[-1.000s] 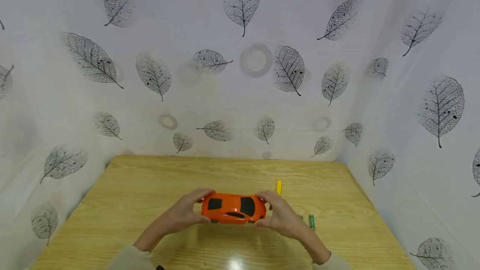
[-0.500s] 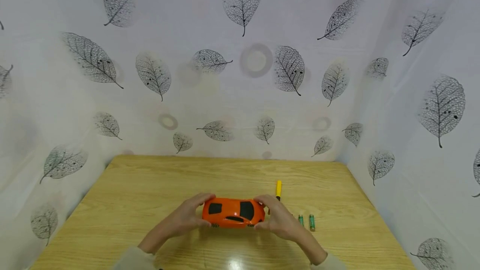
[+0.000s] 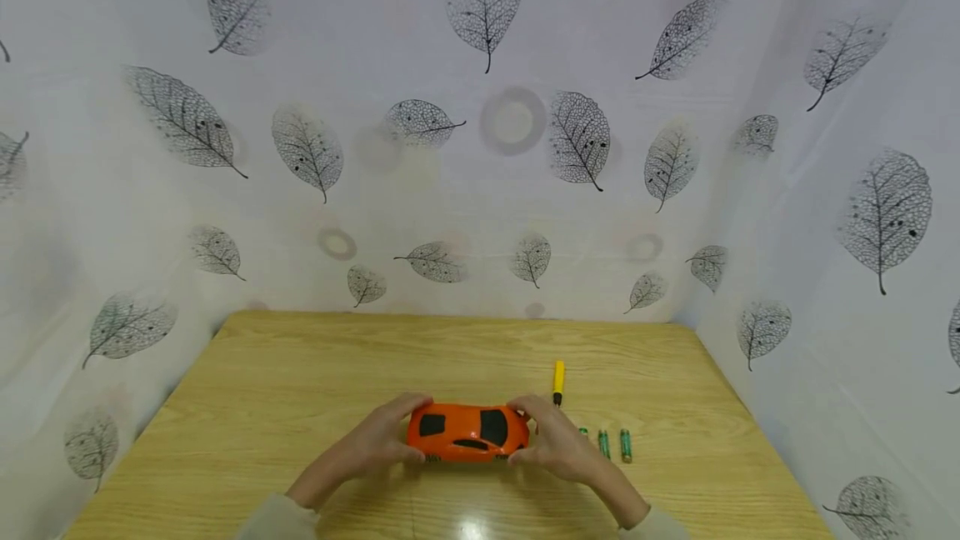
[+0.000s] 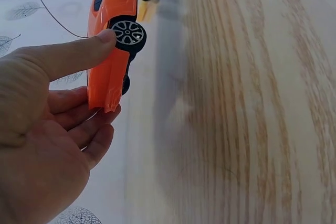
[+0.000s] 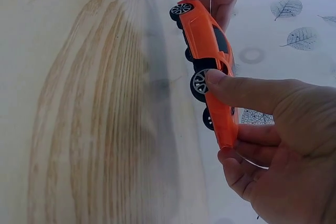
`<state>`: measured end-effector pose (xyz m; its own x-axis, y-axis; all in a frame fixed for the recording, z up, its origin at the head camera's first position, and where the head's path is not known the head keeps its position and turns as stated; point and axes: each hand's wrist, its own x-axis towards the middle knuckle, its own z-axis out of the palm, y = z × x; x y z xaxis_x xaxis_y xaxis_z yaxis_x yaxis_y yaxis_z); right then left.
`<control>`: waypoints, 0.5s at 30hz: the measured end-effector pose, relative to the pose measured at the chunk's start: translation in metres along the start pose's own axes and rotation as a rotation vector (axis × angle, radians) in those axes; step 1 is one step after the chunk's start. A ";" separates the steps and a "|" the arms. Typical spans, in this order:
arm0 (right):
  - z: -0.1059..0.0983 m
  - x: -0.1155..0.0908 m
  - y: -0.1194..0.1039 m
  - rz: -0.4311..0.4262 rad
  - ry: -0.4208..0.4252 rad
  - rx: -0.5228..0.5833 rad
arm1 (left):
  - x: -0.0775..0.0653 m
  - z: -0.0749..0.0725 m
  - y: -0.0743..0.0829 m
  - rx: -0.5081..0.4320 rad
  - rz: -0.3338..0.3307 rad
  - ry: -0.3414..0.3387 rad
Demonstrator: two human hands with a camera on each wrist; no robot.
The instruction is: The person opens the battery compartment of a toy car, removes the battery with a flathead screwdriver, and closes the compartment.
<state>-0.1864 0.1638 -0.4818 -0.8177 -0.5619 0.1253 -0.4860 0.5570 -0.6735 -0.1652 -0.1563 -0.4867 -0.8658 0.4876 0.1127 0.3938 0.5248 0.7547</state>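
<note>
An orange toy car point(image 3: 467, 432) with dark windows is held level between both hands, wheels down, close over the wooden table. My left hand point(image 3: 378, 440) grips the rear end, its thumb beside a silver-spoked wheel point(image 4: 127, 33) in the left wrist view. At the other end my right hand point(image 3: 558, 440) pinches the front. In the right wrist view that thumb lies at the front wheel point(image 5: 200, 82), with the fingers round the far side. A thin wire point(image 4: 52, 14) rises from the car in the left wrist view. The underside is mostly hidden.
On the wooden table point(image 3: 337, 357), a yellow-handled screwdriver point(image 3: 558, 377) lies beyond the right hand. Three green batteries, one of them a battery point(image 3: 626, 445) standing out at the right, lie beside that hand. Leaf-print cloth point(image 3: 465, 190) encloses the back and sides.
Both hands have brought the car down toward the table and slightly nearer the body. More of the screwdriver and the batteries now shows past the right hand.
</note>
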 end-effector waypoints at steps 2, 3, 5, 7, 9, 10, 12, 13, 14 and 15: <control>0.001 0.000 0.001 -0.001 -0.002 -0.009 | 0.000 0.001 -0.002 0.000 -0.005 -0.003; 0.001 0.000 0.002 -0.002 -0.002 -0.015 | 0.001 0.002 -0.003 -0.001 -0.007 -0.004; 0.002 0.000 0.003 -0.004 0.000 -0.024 | 0.001 0.002 -0.004 -0.001 -0.013 -0.006; 0.003 0.001 0.005 -0.003 0.001 -0.030 | 0.002 0.003 -0.005 0.000 -0.019 -0.007; 0.004 0.001 0.006 0.000 0.001 -0.036 | 0.003 0.005 -0.007 0.000 -0.022 -0.010; 0.005 0.001 0.007 0.001 -0.001 -0.036 | 0.003 0.005 -0.008 0.002 -0.023 -0.011; 0.006 0.001 0.009 0.006 -0.005 -0.039 | 0.004 0.007 -0.009 0.005 -0.021 -0.012; 0.007 0.001 0.010 0.010 -0.009 -0.041 | 0.004 0.008 -0.010 0.004 -0.021 -0.014; 0.007 0.001 0.010 0.015 -0.012 -0.044 | 0.004 0.009 -0.011 0.005 -0.019 -0.014; 0.008 0.000 0.011 0.019 -0.015 -0.044 | 0.004 0.009 -0.011 0.002 -0.019 -0.016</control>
<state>-0.1898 0.1650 -0.4952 -0.8224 -0.5598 0.1017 -0.4839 0.5941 -0.6426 -0.1705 -0.1534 -0.5004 -0.8679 0.4889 0.0883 0.3784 0.5353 0.7552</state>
